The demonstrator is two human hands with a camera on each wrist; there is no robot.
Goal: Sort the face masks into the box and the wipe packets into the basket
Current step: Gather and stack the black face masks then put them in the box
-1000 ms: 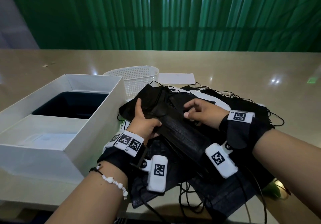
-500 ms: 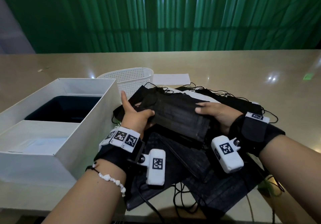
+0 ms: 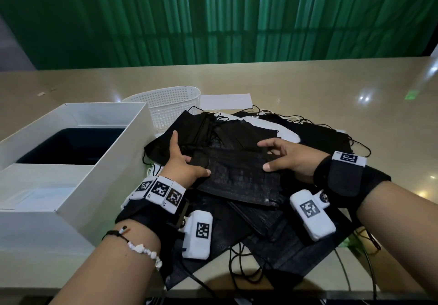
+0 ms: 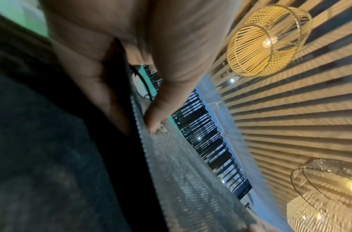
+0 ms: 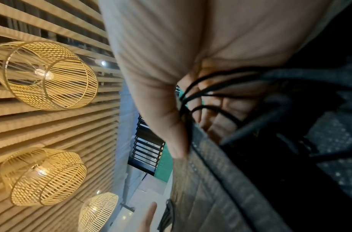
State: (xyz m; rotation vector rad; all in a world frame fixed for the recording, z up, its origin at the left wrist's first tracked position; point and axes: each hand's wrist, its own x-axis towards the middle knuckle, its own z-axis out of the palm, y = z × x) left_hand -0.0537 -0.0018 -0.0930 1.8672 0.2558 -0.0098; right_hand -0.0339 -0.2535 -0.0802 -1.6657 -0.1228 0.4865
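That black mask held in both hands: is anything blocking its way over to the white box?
Nothing visible does. The black mask is held by the left hand and right hand beside the open white box, whose near wall it must clear.

Green curtain (image 3: pixel 213 15), wicker lamps (image 5: pixel 44 75)

I seem to be in a café or lounge rather than a home. I work at a long, glossy beige counter (image 3: pixel 308 86) against a green ribbed wall (image 3: pixel 213 20). Above me hang woven wicker lamps (image 5: pixel 46 75) with bare bulbs, under a slatted wooden ceiling (image 4: pixel 300 109).
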